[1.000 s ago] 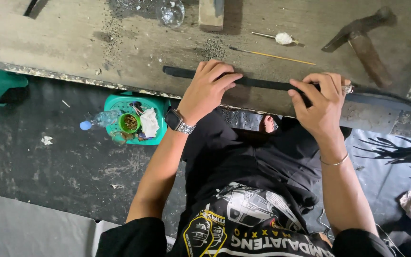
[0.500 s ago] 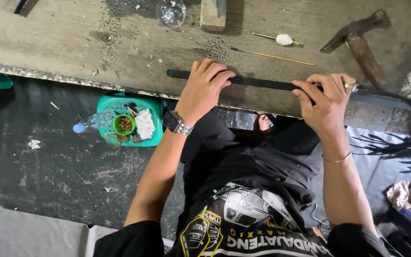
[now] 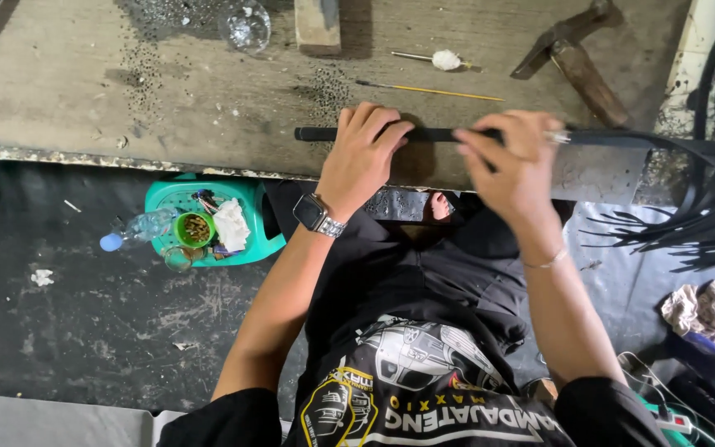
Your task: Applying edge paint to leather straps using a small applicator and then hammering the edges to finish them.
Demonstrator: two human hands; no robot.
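A long black strap (image 3: 432,134) lies along the near edge of a worn wooden workbench (image 3: 151,91). My left hand (image 3: 360,157), with a wristwatch on the wrist, presses down on the strap near its left end. My right hand (image 3: 513,161) pinches the strap just to the right, fingers closed on its top edge. The strap runs on rightward and off the bench into a bundle of black straps (image 3: 705,199).
On the bench lie a hammer (image 3: 577,54), a thin brush stick (image 3: 428,89), a cotton-tipped stick (image 3: 439,59), a wood block (image 3: 318,25) and a glass (image 3: 244,25). Below left, a green stool (image 3: 258,223) carries a cup, cloth and bottle. Rags (image 3: 701,308) lie on the right.
My right hand has slid leftward along the strap, closer to my left hand. The left hand has stayed pressed on the strap. The view has shifted slightly.
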